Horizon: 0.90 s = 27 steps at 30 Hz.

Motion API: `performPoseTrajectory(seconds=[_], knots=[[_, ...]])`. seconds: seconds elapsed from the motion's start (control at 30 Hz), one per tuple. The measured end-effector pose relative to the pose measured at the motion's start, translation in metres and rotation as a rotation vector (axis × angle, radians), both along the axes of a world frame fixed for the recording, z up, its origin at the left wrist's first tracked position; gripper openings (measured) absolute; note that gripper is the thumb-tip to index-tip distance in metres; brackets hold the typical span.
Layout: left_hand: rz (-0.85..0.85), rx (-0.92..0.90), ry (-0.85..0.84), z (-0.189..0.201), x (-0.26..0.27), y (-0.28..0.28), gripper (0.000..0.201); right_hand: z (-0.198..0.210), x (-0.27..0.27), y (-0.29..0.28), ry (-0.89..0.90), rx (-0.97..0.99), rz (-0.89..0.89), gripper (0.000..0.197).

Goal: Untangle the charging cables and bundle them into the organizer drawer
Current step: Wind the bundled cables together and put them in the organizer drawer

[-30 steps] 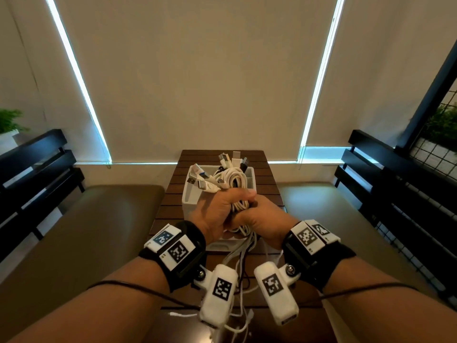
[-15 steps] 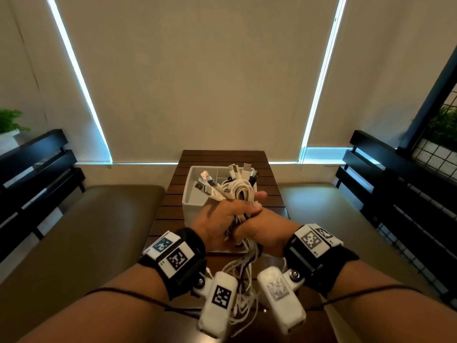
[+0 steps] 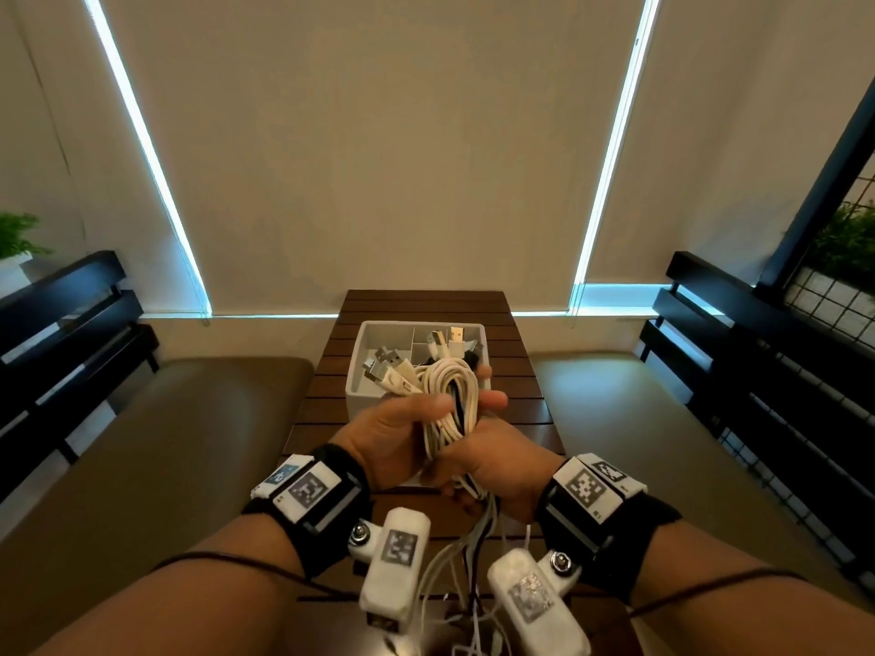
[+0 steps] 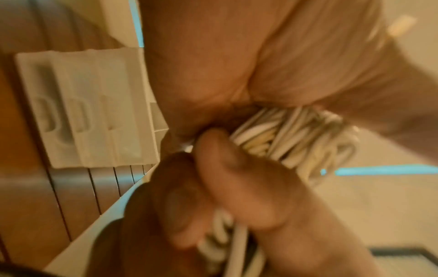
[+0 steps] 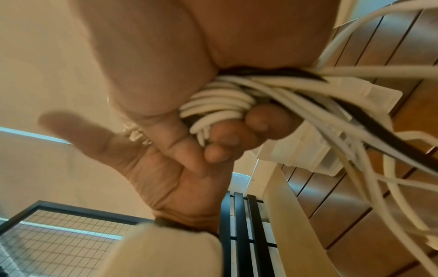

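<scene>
A coil of white charging cables [image 3: 450, 395] with one black strand is held in the air just in front of the white organizer drawer [image 3: 356, 371]. My left hand [image 3: 402, 423] grips the upper part of the coil, thumb across it and fingers wrapped behind. Just below, my right hand [image 3: 497, 461] grips the lower part. USB plugs [image 3: 442, 343] stick up over the drawer. Loose cable ends [image 3: 454, 561] hang below my hands. In the left wrist view the coil [image 4: 291, 138] sits under my palm. In the right wrist view, strands [image 5: 220, 105] fan out from my fist.
The drawer stands on a narrow dark slatted wooden table [image 3: 426, 305]. Its inner dividers [image 3: 413, 338] show at the back. Cushioned benches lie to the left [image 3: 165, 442] and right [image 3: 615, 419], with black slatted backrests [image 3: 757, 371] behind. Closed blinds fill the far wall.
The coil has come back toward me, off the drawer, so more of the drawer's inside shows. My left fingers now reach further round the coil.
</scene>
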State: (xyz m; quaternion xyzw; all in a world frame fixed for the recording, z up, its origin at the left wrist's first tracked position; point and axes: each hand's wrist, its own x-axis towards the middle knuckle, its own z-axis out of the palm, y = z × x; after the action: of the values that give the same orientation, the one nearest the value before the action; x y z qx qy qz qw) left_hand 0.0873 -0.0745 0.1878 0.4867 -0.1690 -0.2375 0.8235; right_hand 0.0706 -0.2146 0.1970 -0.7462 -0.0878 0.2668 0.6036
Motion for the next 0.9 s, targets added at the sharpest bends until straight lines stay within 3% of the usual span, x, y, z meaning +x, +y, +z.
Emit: performPoseTrajectory(seconds=[0.07,0.1,0.2,0.27,0.47,0.67,0.9], knots=[[-0.043,-0.125,0.022,0.000,0.000,-0.001,0.094,0.002,-0.001,0.000,-0.024,-0.011,0.010,0.011],[-0.006,-0.124,0.024,0.000,0.000,-0.003,0.089,0.002,0.000,0.000,-0.048,-0.012,0.027,0.011],[0.174,-0.038,0.076,0.001,-0.002,-0.014,0.058,0.002,0.002,-0.002,-0.080,0.002,0.036,0.025],[0.275,0.018,0.123,0.001,-0.004,-0.018,0.039,0.003,0.003,-0.004,-0.017,0.044,0.074,0.023],[0.337,0.101,0.151,0.004,-0.011,-0.025,0.007,0.004,0.005,-0.009,0.176,0.256,0.167,0.014],[0.374,0.125,0.146,-0.002,-0.007,-0.020,0.003,-0.006,0.000,0.005,0.044,0.132,0.037,0.010],[0.404,0.129,0.145,-0.004,-0.006,-0.024,0.007,-0.009,-0.002,0.013,-0.092,0.063,-0.068,0.027]])
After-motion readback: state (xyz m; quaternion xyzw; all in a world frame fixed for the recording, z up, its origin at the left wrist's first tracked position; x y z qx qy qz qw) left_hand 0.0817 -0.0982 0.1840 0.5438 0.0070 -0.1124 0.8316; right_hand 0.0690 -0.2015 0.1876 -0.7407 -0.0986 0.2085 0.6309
